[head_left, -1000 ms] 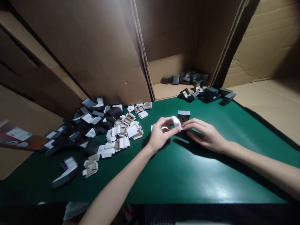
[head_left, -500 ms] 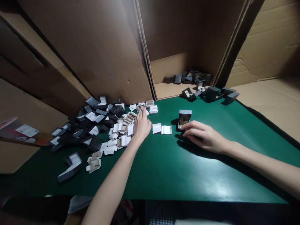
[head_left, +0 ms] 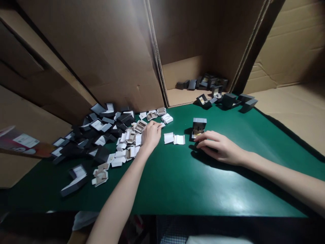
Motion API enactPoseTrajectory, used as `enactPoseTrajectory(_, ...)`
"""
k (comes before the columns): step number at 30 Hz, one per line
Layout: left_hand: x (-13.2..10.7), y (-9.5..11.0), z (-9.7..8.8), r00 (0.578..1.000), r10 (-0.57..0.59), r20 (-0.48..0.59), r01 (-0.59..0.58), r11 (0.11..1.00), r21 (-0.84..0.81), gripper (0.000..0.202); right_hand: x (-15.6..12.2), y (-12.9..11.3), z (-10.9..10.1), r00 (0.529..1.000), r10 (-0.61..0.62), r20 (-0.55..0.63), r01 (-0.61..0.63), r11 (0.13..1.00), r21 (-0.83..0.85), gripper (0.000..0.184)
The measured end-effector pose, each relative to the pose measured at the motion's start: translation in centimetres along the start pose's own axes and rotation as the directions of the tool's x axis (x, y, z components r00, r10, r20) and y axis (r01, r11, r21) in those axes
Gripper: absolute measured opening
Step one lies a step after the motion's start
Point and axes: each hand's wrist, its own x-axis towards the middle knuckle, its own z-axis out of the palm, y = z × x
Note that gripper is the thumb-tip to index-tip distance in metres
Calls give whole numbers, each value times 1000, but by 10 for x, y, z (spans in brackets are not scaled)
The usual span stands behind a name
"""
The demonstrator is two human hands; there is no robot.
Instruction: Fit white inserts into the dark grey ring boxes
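My left hand (head_left: 151,135) is at the right edge of a heap of small white folded card inserts (head_left: 123,154). Its fingers are bent and closed on a white card insert (head_left: 162,125) that sticks out past the fingertips. A small black hinged box (head_left: 199,124) stands with its lid raised, a yellowish lining partly showing inside. My right hand (head_left: 219,145) has its fingertips curled at the box's front edge, holding it. Two opened white card inserts (head_left: 169,138) lie side by side between my hands.
A pile of open black boxes (head_left: 101,130) lies at the left, against a cardboard wall (head_left: 122,67). More black boxes (head_left: 230,100) are at the back right, some on a cardboard floor. A single open black box (head_left: 76,183) lies at the front left of the green table (head_left: 177,189).
My left hand has drawn back slightly toward me, its fingers now bent around a white insert. A neighbouring white insert at the back has turned slightly. My right hand stays at the box.
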Motion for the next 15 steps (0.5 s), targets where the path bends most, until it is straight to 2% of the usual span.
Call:
enactPoseTrajectory(5,5,1,-5,992,-38,-121,14,982,-191,22,0,0,0,1000,-1,15,1,1000,-3,15)
enactPoseTrajectory(9,8,-1,-4,989,-111,-95,78,949,-305,22,-1,0,0,1000,-7,16,7,1000,-4,15)
enactPoseTrajectory(12,6,-1,-4,992,-108,-58,90,965,-247,27,0,0,0,1000,-12,16,13,1000,-8,15)
enactPoseTrajectory(15,3,7,-8,995,20,-101,-27,997,-75,25,0,-1,0,1000,-13,16,13,1000,-11,15)
